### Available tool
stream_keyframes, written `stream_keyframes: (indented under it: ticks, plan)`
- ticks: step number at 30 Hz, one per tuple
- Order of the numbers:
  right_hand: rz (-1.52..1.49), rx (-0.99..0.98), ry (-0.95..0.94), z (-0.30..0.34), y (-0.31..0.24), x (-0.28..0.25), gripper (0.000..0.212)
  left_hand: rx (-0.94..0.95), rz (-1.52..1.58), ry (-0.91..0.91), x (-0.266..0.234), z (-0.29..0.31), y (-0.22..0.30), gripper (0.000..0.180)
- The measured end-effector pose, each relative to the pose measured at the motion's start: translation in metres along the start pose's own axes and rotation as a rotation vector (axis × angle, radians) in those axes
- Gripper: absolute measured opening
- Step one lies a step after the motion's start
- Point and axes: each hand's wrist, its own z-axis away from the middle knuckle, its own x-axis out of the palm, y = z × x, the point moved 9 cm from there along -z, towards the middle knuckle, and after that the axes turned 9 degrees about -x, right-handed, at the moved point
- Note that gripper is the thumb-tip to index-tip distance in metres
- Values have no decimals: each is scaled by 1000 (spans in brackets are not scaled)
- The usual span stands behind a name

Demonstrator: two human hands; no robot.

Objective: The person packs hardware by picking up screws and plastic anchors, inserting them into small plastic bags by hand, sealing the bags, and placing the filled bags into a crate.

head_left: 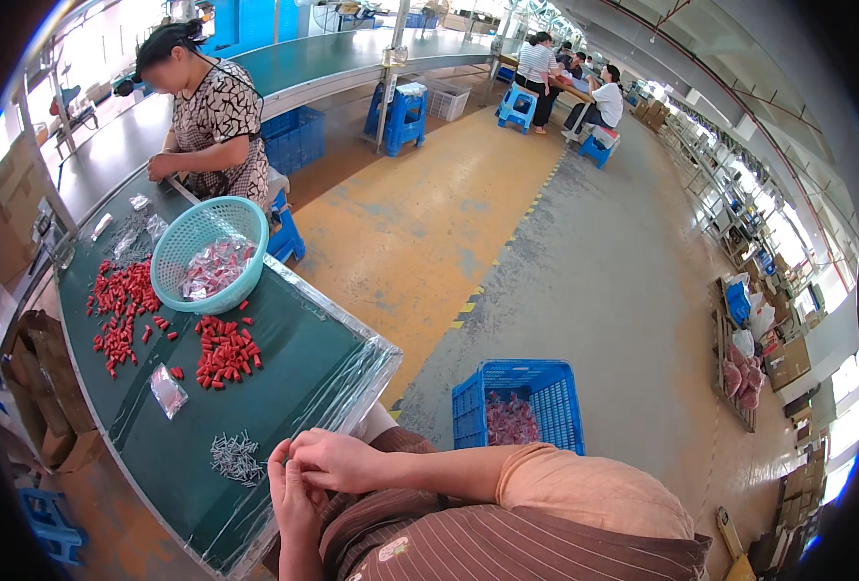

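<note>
At the near edge of the green table [294, 387], my left hand [297, 499] and my right hand [337, 461] meet with fingertips pinched together. Whatever they hold is too small or hidden to make out. Just left of them lies a loose pile of grey metal screws [237, 458]. Farther up the table are a heap of red plastic caps [226, 352] and a larger spread of the same red pieces [122, 300]. A small clear packet [168, 391] lies between the screws and the caps. Beyond, a light-teal perforated basket [162, 273] contains packets with red pieces.
A blue crate [519, 370] with bagged red pieces stands on the floor beside me. Across the table a co-worker [218, 126] sits with hands over the tabletop. Cartons [47, 397] stand by the table's left side. Several people sit around a far table, near blue stools [519, 105].
</note>
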Motion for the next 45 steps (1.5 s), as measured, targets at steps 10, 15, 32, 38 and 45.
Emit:
stream_keyframes:
  ticks: [10, 15, 32, 38, 45]
  plan:
    - [-183, 44, 86, 1, 22, 5, 14, 8, -39, -52, -2, -2, -1, 31]
    - [-671, 458, 28, 11, 35, 13, 11, -19, -22, -45, -2, -2, 1, 28]
    - [-758, 457, 60, 15, 49, 23, 11, -34, -89, -5, -7, -2, -3, 22]
    - [-718, 415, 139, 11, 43, 11, 12, -11, -36, 65, -18, -4, 0, 8]
    - [-400, 232, 178, 10, 39, 5, 12, 72, -77, 141, -28, -7, -2, 7]
